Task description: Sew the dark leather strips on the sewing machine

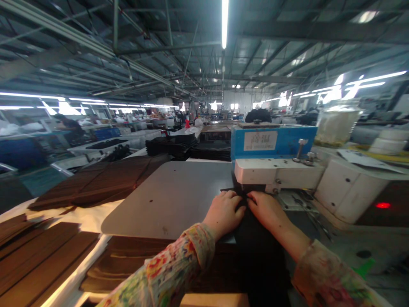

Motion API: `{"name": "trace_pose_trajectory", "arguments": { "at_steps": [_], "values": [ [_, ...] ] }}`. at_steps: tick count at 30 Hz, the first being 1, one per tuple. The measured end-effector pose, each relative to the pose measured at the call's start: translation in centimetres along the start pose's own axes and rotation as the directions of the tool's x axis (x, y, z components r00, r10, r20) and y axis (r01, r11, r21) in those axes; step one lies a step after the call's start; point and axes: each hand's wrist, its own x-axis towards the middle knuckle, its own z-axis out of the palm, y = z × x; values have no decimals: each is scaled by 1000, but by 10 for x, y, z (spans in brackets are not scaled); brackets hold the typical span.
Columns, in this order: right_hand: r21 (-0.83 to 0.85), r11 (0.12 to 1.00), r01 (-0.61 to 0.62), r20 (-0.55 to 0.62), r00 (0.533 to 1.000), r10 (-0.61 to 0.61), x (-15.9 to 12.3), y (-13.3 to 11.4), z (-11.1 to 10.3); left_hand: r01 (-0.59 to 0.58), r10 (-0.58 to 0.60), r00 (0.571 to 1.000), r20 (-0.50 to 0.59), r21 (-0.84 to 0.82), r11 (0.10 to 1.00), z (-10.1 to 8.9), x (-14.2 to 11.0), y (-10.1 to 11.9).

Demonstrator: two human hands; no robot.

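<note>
A long piece of black fabric (260, 251) runs from beneath the head of a sewing machine (255, 172) down over the table's front edge. My left hand (224, 213) is closed on the fabric's left side, its thumb and fingers bent together at the edge of the grey metal plate (159, 200). Close beside it, my right hand (265, 209) pinches the same fabric just below the machine head. The fingertips of both hands are partly hidden by the dark cloth and the shadow there.
Stacks of brown fabric (102, 179) lie left of the plate, and more brown pieces (41, 260) sit nearer. Behind are black stacks (172, 145). Scissors-like metal tools (315, 217) lie right of my right hand. A clear jar (337, 123) stands on the machine.
</note>
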Motion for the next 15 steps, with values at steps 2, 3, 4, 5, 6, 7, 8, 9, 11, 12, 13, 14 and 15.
{"name": "trace_pose_trajectory", "arguments": {
  "at_steps": [2, 3, 4, 5, 6, 7, 8, 9, 11, 12, 13, 14, 15],
  "values": [
    [-7, 1000, 1, 1, 1000, -1, -1, 0, 0, -2, 2, 1000, -4, 0, 1000, 0, 0, 0],
    [-13, 1000, 5, 1, 1000, -5, -1, 0, 0, -2, 2, 1000, -5, 0, 1000, 0, 0, 0],
    [-18, 1000, 9, -1, 1000, -9, -1, 0, -1, -4, 4, 1000, -3, -1, 1000, 0, 0, -1],
    [-23, 1000, 12, -3, 1000, -12, -1, 0, -1, -4, 4, 1000, -2, -2, 1000, 0, 0, -1],
    [-26, 1000, 14, -3, 1000, -14, -1, -1, 0, -3, 3, 1000, -2, -2, 1000, 0, 0, -1],
    [-28, 999, 16, -4, 1000, -16, -1, -1, 0, -1, 1, 1000, 0, -2, 1000, -1, 0, -1],
    [-29, 999, 18, -7, 1000, -18, -1, -1, 0, 0, 0, 1000, 1, -2, 1000, -1, 0, -1],
    [-31, 999, 20, -11, 1000, -21, -1, -1, 0, 1, -1, 1000, 3, -3, 1000, -1, 0, 0],
    [-33, 999, 25, -13, 1000, -25, -1, -1, 0, -1, 1, 1000, 9, -2, 1000, -1, 1, 0],
    [-36, 999, 27, -13, 1000, -28, -1, -1, 0, -4, 4, 1000, 13, -1, 1000, -1, 1, 0],
    [-38, 999, 29, -13, 999, -30, -1, -1, 0, -7, 7, 1000, 14, 0, 1000, -1, 1, 0],
    [-42, 999, 31, -11, 999, -32, -2, -1, 0, -10, 10, 1000, 14, 1, 1000, 0, 1, 0],
    [-46, 998, 34, -11, 999, -34, -2, -1, 0, -12, 12, 1000, 12, 1, 1000, 0, 1, 0]
  ]
}}
